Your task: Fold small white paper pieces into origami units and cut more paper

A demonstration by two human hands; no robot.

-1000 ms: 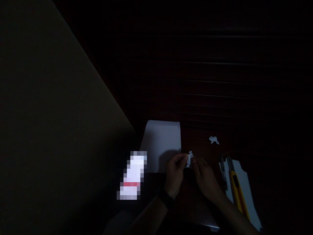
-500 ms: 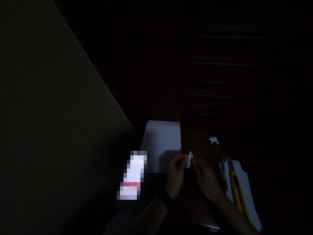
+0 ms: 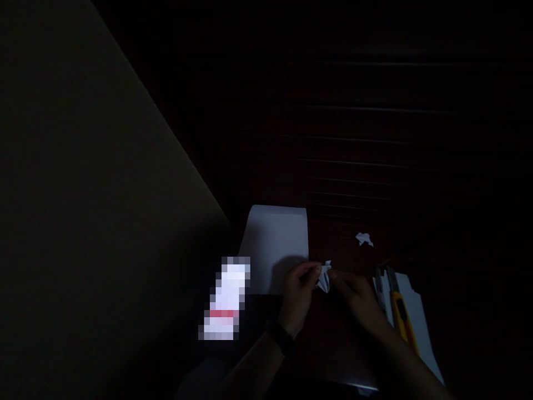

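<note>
A small piece of folded white paper (image 3: 324, 279) is pinched between the thumb and fingers of my left hand (image 3: 298, 291). It has pointed ends at top and bottom. My right hand (image 3: 353, 297) is at its right side, with the fingertips drawn together on its upper right edge. Another small folded paper figure (image 3: 364, 239) lies on the dark table, beyond my right hand. Just left of my left hand, partly under its shadow, lies a larger sheet of white paper (image 3: 278, 236). The scene is dim and the finer folds are hard to make out.
On the right, a yellow utility knife (image 3: 403, 316) rests on white paper (image 3: 422, 328), beside a dark slim tool (image 3: 380, 286). A bright, pixelated rectangle (image 3: 227, 297) glows at left. Dark slatted panelling (image 3: 353, 139) rises behind, and a pale wall (image 3: 104, 194) stands left.
My right hand has shifted right and slightly away from my left hand, uncovering more of the folded paper. The paper is turned slightly. My left hand stays almost in place.
</note>
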